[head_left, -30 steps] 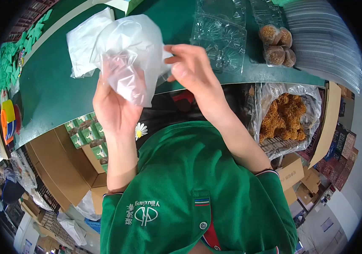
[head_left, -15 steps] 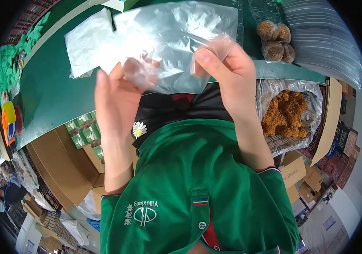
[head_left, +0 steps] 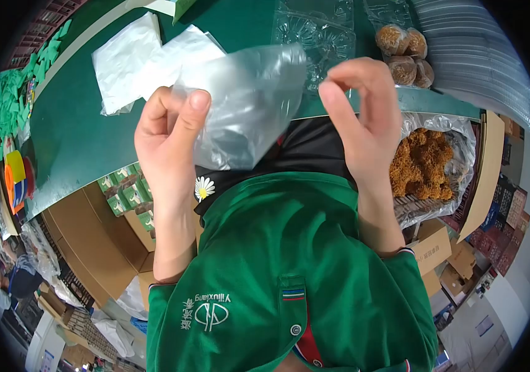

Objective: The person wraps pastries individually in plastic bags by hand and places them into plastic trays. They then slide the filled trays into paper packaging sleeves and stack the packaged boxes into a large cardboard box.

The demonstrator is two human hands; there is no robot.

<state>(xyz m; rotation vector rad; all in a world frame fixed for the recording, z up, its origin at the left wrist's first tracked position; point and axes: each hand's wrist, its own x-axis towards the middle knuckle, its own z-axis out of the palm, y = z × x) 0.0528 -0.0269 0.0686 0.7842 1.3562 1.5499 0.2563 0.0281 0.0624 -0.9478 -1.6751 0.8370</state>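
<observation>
The left hand [head_left: 169, 127] pinches a clear plastic bag [head_left: 246, 108] over the near edge of the desk [head_left: 79, 142]. The right hand [head_left: 367, 108], near the bag, is curved, thumb and fingers slightly parted.

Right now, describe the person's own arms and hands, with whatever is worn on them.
The left hand and right hand are bare: no gloves, rings or watch show. The left forearm and right forearm are uncovered too. The left sleeve and right sleeve are short and green, edged with narrow trim in white and a dark colour.
</observation>
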